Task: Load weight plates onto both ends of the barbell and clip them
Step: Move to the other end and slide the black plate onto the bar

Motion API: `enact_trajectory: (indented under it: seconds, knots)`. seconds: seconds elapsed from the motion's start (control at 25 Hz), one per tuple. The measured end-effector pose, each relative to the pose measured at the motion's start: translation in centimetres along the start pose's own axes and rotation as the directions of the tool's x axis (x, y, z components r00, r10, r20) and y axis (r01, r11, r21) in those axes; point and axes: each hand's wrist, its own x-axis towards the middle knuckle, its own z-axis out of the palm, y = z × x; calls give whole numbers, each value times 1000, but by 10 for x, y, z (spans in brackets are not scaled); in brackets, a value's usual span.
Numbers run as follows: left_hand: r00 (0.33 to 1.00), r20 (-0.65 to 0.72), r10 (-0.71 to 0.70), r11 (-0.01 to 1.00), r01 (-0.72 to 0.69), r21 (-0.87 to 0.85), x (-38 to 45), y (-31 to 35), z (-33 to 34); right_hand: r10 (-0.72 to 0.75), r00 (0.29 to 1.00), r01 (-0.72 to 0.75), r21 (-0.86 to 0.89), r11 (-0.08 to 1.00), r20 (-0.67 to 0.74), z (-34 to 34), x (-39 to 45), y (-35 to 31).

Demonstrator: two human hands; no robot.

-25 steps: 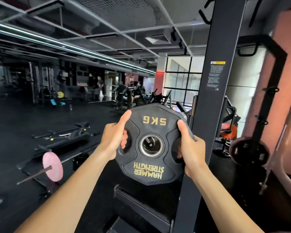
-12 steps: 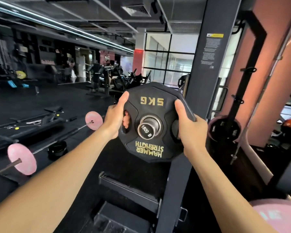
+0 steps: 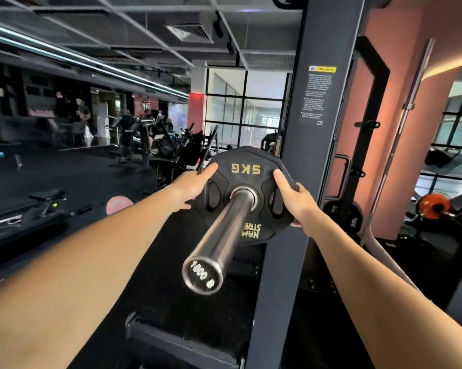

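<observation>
Rack: the dark upright post [image 3: 315,161] of the rack stands just right of the plate and carries the barbell; how the bar sits on it is hidden behind the plate
Plate on sleeve: black weight plate [image 3: 244,182] sits on the barbell sleeve [image 3: 221,235], well in from the sleeve's end and close against the post; a long bare run of steel sticks out toward the camera
Plate writing: gold "5KG" along the upper face, upside down; gold "HAM" and "STRE" on the lower face, also upside down, the rest covered by the sleeve
Sleeve end writing: white characters on the end cap [image 3: 202,274], blurred, something like "1000", not sure
Post label: yellow-headed warning sticker [image 3: 319,94] with small white text, too fine to read
Plate look: rubbery black, many-sided rim, oval grip slots around a metal-ringed centre hole, face turned toward the camera
Sleeve look: polished dark steel, round, slanting down and left toward the viewer
Left hand: left hand [image 3: 195,187] lies against the plate's left edge, thumb stretched over the top rim, fingers loosely spread and partly behind the plate
Right hand: right hand [image 3: 297,201] grips the plate's right edge, thumb on the front face, fingers curled round the back
Background: pink plate [image 3: 119,205] on the floor at left, orange plate [image 3: 435,206] on a bar at far right
</observation>
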Motion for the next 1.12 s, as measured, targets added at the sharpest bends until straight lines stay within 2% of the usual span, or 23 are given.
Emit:
enact_trajectory:
  seconds: [0.32,0.52,0.6,0.68,0.8,0.96,1.12]
  knots:
    - [994,60,-94,991,87,104,97,14,22,-32,999,32,-2,999,5,-1,106,5]
    - [997,31,-75,951,62,304,125,22,35,43,998,-36,-149,988,39,-9,137,5]
    - [998,4,-56,917,49,396,123,24,29,121,991,-107,-203,973,55,-11,140,5]
    - [999,29,22,854,-33,520,109,32,18,149,987,-126,-280,952,60,-15,133,2]
    - [982,88,166,813,-187,551,71,55,-1,22,999,-7,-438,899,30,-29,112,-7]
    - [946,148,288,759,-320,567,1,93,-16,-34,998,56,-500,864,54,-52,60,-25]
    - [900,194,390,707,-428,563,-62,116,4,-79,997,82,-509,857,27,-85,-7,-26]
